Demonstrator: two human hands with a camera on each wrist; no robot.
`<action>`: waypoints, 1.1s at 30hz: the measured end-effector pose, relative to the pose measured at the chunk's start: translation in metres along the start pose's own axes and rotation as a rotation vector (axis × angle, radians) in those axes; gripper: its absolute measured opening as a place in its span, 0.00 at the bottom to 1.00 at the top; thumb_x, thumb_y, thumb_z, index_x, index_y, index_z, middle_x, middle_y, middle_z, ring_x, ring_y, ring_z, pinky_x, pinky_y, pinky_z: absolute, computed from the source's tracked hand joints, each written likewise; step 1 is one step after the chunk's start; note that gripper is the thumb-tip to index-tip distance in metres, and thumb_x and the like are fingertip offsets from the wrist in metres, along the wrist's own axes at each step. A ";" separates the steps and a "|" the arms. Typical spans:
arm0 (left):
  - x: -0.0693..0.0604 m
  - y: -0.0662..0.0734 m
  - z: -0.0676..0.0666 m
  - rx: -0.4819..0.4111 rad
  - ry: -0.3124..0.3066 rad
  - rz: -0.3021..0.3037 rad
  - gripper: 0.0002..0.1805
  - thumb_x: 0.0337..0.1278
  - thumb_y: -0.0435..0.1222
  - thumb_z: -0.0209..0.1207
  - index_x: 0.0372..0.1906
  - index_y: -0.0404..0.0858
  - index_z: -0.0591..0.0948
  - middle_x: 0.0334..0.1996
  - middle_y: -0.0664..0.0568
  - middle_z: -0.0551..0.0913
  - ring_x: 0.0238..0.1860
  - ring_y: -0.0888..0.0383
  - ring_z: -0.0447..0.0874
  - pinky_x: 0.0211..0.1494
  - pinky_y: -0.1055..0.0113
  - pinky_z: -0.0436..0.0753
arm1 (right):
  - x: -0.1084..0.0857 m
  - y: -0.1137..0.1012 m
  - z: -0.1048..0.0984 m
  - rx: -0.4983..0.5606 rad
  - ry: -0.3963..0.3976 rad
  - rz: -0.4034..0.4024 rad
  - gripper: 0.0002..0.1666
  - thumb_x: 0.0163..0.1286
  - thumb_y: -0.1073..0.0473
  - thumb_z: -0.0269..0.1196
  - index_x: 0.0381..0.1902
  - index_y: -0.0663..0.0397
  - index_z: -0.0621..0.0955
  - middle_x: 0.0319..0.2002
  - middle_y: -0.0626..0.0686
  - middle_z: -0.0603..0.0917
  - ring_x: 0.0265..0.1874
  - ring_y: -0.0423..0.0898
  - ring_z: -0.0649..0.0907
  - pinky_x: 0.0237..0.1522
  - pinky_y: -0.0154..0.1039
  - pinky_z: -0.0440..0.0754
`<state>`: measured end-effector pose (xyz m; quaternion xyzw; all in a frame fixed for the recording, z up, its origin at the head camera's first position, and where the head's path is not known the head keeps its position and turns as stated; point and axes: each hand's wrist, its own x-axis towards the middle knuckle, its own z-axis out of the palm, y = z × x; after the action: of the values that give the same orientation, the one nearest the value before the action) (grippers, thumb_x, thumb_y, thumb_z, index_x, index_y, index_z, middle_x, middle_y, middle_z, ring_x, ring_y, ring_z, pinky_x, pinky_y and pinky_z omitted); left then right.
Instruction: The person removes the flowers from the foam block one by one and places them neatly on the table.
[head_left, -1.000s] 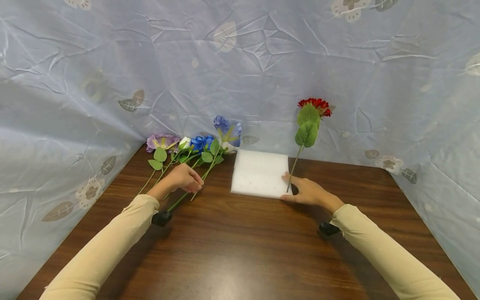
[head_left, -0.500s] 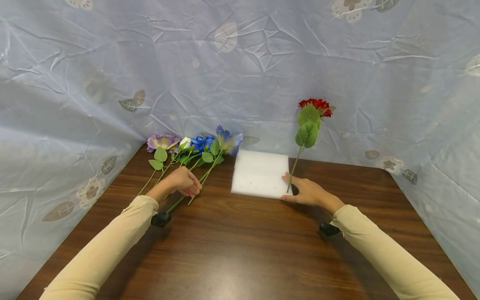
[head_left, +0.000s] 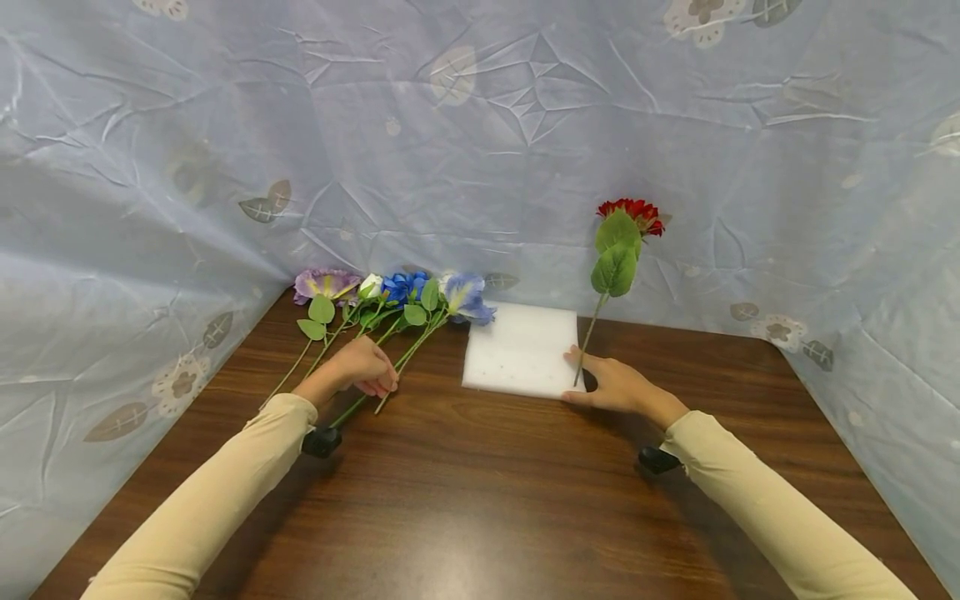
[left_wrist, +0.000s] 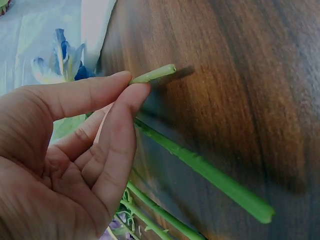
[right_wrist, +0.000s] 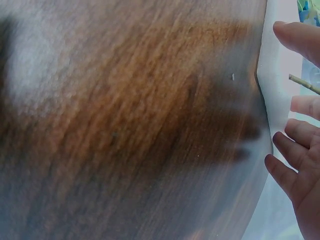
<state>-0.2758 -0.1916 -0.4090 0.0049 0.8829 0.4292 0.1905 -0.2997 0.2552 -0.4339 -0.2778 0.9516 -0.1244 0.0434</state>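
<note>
My left hand [head_left: 366, 367] pinches a green stem [left_wrist: 159, 73] near its cut end, between thumb and forefinger. That stem slants up to a light-blue iris-like flower [head_left: 467, 298], whose petals overlap the foam block's back left corner in the head view. My right hand [head_left: 618, 385] rests at the right front corner of the white foam block [head_left: 517, 350], thumb and fingers spread and fairly straight. Between them, the stem of a red flower [head_left: 633, 215] with large green leaves stands upright. Its lower end meets the foam; how deep it sits cannot be told.
Left of the block lie a purple flower [head_left: 326, 285], a white flower [head_left: 371, 286] and a deep-blue flower [head_left: 405, 287], their stems crossing under my left hand. The brown wooden table [head_left: 465, 500] stretches in front. A pale patterned cloth [head_left: 525, 167] hangs behind and at both sides.
The light-blue flower's head has tipped down and right, while my left hand drew slightly back and left with its stem. My right hand, the foam and the red flower have stayed put.
</note>
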 end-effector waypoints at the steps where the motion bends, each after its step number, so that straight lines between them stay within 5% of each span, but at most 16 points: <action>1: 0.000 -0.001 -0.001 0.002 0.008 -0.006 0.07 0.50 0.23 0.64 0.35 0.27 0.88 0.27 0.45 0.91 0.24 0.59 0.88 0.35 0.62 0.90 | 0.000 0.000 0.000 -0.002 -0.001 0.001 0.53 0.67 0.34 0.65 0.77 0.62 0.64 0.74 0.67 0.68 0.64 0.67 0.78 0.63 0.62 0.78; 10: -0.004 -0.002 -0.009 -0.012 0.071 -0.059 0.10 0.49 0.24 0.67 0.39 0.26 0.89 0.29 0.46 0.91 0.26 0.59 0.89 0.39 0.61 0.91 | 0.000 0.001 0.001 -0.004 0.009 -0.006 0.53 0.67 0.34 0.65 0.77 0.62 0.65 0.74 0.66 0.67 0.64 0.67 0.78 0.63 0.62 0.78; 24: -0.001 0.005 0.001 0.026 -0.097 -0.049 0.12 0.56 0.26 0.62 0.44 0.27 0.88 0.35 0.43 0.91 0.28 0.59 0.90 0.42 0.59 0.91 | 0.001 0.002 0.000 -0.009 0.007 -0.013 0.53 0.67 0.33 0.65 0.77 0.62 0.65 0.74 0.66 0.67 0.64 0.67 0.78 0.62 0.62 0.79; 33: 0.003 0.008 0.007 0.001 -0.057 -0.040 0.13 0.57 0.26 0.63 0.46 0.26 0.88 0.37 0.40 0.91 0.29 0.57 0.91 0.40 0.61 0.91 | 0.000 0.003 0.001 -0.010 0.005 -0.013 0.52 0.67 0.34 0.65 0.77 0.61 0.66 0.75 0.65 0.67 0.64 0.66 0.79 0.62 0.61 0.79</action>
<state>-0.2772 -0.1809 -0.4073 -0.0002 0.8772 0.4247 0.2242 -0.3014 0.2570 -0.4354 -0.2838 0.9504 -0.1208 0.0389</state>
